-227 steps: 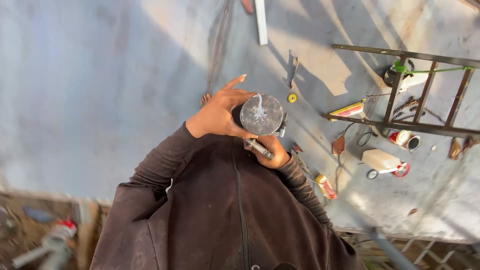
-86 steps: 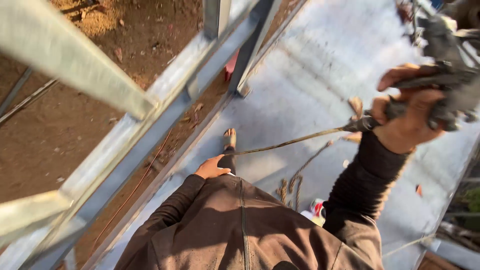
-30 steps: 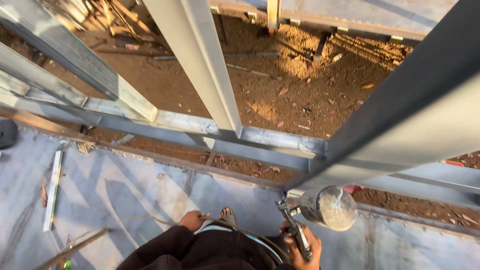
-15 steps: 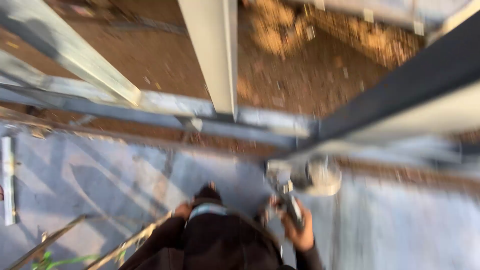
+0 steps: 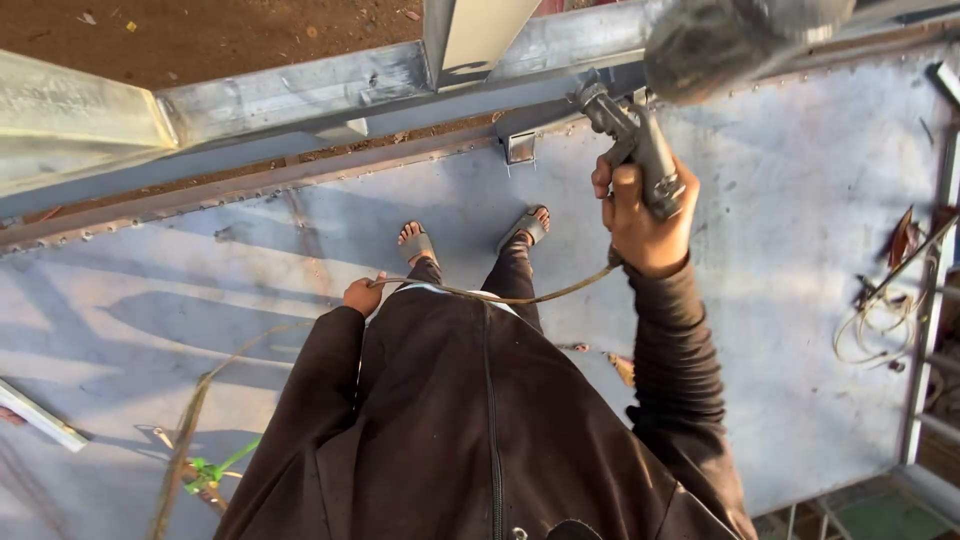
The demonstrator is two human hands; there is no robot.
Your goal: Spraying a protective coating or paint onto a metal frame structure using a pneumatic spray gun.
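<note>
A grey floor is filling most of the view, with a steel frame running across at twelve o'clock. At two o'clock, the right hand is gripping the handle of a spray gun, fingers wrapped tight, its blurred cup sitting above. A hose is trailing from the gun toward nine o'clock, where the left hand is closing on it by the hip.

One head-worn view looks steeply down, close above the steel beam, toward the sandalled feet.
</note>
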